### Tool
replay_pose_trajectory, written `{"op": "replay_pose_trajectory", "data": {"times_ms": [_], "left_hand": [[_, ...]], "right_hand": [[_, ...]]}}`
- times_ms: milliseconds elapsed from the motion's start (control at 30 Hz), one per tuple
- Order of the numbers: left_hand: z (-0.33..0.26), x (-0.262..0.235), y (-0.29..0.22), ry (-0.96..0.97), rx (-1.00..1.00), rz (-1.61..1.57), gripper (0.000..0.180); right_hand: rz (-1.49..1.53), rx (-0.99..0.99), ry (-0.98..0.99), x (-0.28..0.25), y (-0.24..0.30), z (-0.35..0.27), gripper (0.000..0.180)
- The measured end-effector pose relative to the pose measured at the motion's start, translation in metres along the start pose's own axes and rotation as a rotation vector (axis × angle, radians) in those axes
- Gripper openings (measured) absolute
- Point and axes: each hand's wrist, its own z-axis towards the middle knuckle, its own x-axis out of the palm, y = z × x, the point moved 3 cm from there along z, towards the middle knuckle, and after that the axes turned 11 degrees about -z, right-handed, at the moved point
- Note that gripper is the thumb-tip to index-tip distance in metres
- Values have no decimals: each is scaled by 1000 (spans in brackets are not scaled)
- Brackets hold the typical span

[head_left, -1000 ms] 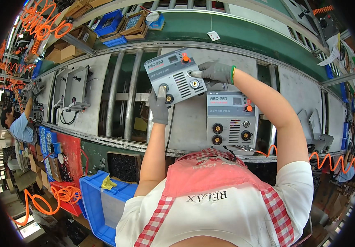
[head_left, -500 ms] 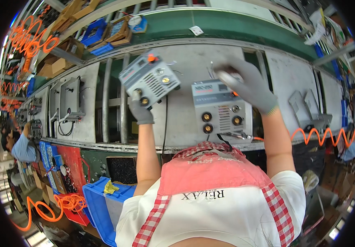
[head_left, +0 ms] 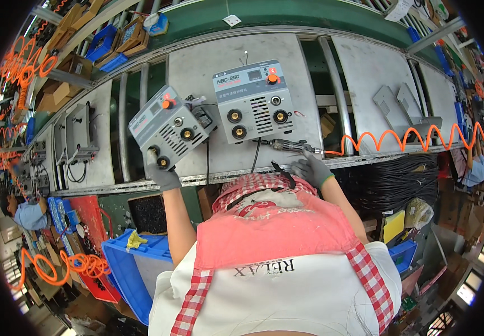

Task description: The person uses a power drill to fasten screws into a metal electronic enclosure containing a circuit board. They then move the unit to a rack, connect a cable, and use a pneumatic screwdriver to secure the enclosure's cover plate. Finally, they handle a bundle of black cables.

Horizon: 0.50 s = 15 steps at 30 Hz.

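My gloved left hand (head_left: 164,175) is closed around the lower left corner of a grey welding machine front panel (head_left: 169,129), which is tilted. The panel has an orange knob, brass sockets and vent slots; dark parts and wires show behind its right edge. To its right, a similar welding machine front panel (head_left: 253,103) stands nearly straight on the work surface. Below that one lies a slim air screwdriver (head_left: 289,146) with an orange coiled hose. My gloved right hand (head_left: 311,169) is at the screwdriver's hose end, fingers apart, one fingertip at or touching the tool.
Bent sheet-metal brackets (head_left: 407,109) lie on a plate to the right, and a metal chassis (head_left: 79,134) to the left. Black cables (head_left: 393,182) are bundled below the line's right edge. A blue bin (head_left: 124,263) stands beside me. Another person (head_left: 26,213) works at far left.
My right hand has moved from the top of the right panel down to the screwdriver. My left hand keeps its grip on the left panel. The whole view has shifted.
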Motion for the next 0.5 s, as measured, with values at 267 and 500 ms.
{"op": "replay_pose_trajectory", "data": {"times_ms": [267,500], "left_hand": [[-8,2,2,-131,56,-76,47],[7,-72,4,-466,-127,-359,29]], "right_hand": [[-239,212,-359,76,16,54,47],[14,-27,-295,39,21,167,27]]}}
